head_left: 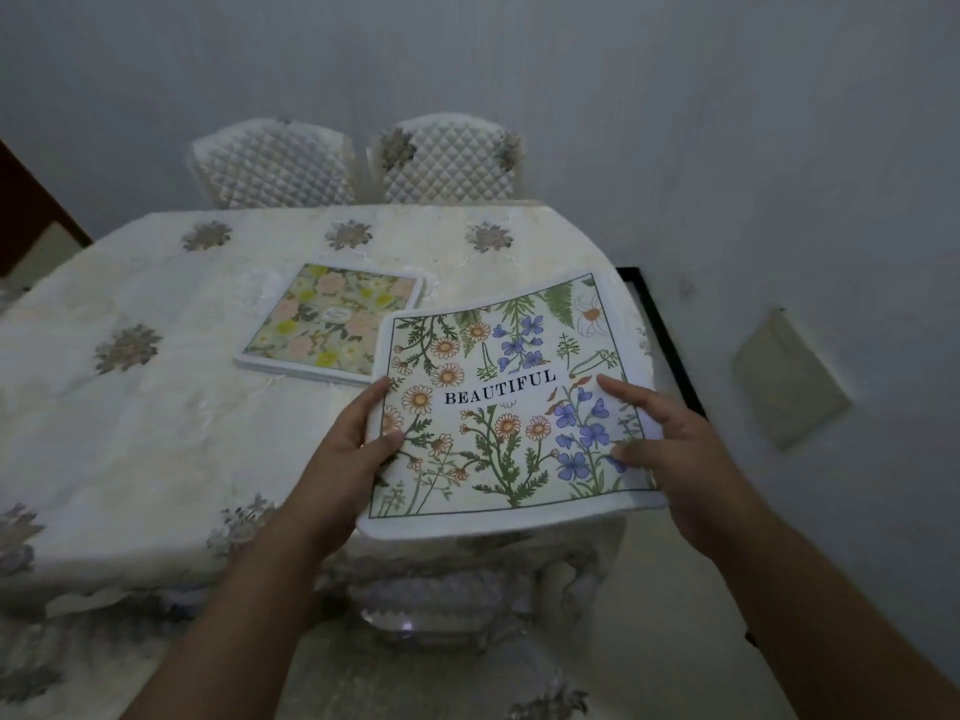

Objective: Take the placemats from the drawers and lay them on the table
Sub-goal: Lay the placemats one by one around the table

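A pale wall backs the cream-clothed tabletop (130, 418). A pastel floral placemat (332, 319) lies flat mid-tabletop. The left hand (358, 439) and right hand (660, 433) pinch the side edges of the wildflower "BEAUTIFUL" placemat (509, 402), sagging over the tabletop's right near corner, hiding it

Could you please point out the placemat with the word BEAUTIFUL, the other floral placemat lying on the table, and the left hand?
BEAUTIFUL placemat (511, 402): head view, on its printed middle.
Floral placemat (332, 319): head view, on its flowered centre.
Left hand (348, 449): head view, on the hand's back.
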`<state>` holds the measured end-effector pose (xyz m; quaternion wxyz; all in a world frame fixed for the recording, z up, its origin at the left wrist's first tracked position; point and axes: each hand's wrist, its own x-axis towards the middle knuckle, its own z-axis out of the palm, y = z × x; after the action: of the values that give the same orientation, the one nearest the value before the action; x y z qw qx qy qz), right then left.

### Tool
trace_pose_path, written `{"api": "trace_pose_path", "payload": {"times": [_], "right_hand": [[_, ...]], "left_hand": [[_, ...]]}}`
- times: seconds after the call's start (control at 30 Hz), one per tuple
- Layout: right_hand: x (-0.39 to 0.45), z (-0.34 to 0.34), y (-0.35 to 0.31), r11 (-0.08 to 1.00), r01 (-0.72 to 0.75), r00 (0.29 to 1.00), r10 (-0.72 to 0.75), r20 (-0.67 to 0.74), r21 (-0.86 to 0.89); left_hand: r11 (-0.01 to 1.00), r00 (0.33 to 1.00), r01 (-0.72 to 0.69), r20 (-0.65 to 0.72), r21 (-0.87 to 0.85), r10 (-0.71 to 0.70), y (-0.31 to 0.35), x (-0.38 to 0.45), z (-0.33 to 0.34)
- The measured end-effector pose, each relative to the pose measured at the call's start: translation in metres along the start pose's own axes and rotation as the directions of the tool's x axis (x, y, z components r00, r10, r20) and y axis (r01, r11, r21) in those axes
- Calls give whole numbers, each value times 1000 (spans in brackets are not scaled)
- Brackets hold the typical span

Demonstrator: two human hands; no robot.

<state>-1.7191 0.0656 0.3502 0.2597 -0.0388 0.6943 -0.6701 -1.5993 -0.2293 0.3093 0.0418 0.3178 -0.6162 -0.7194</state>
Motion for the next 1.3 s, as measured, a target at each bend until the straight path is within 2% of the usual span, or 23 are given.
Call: {"api": "trace_pose_path", "payload": {"times": [0.13, 0.3, 0.43, 0.7, 0.87, 0.97, 1.1, 1.3], "right_hand": [[-50, -7, -21, 993, 35, 991, -49, -125, -111], [-115, 2, -23, 962, 72, 917, -168, -363, -264], [-162, 11, -7, 945, 17, 841, -190, -507, -326], [-263, 0, 21, 959, -49, 674, -174, -718, -279], [-319, -30, 40, 981, -12, 582, -151, -799, -194], [-346, -56, 45, 983, -14, 543, -144, -827, -181], [-373, -94, 51, 986, -13, 518, -135, -845, -166], [-395, -156, 59, 984, -21, 536, -139, -833, -178]], "left_hand": [[970, 988, -126, 116, 207, 104, 16, -26, 21], [865, 910, -364, 329, 344, 251, 37, -49, 28], [833, 866, -425, 428, 354, 260, 50, -64, 27], [820, 747, -482, 633, 308, 202, 58, -113, 74], [803, 665, -521, 728, 289, 169, 49, -151, 130], [804, 637, -529, 753, 272, 165, 42, -174, 164], [815, 628, -520, 761, 254, 164, 33, -206, 206], [813, 635, -520, 755, 262, 163, 13, -233, 264]]}}
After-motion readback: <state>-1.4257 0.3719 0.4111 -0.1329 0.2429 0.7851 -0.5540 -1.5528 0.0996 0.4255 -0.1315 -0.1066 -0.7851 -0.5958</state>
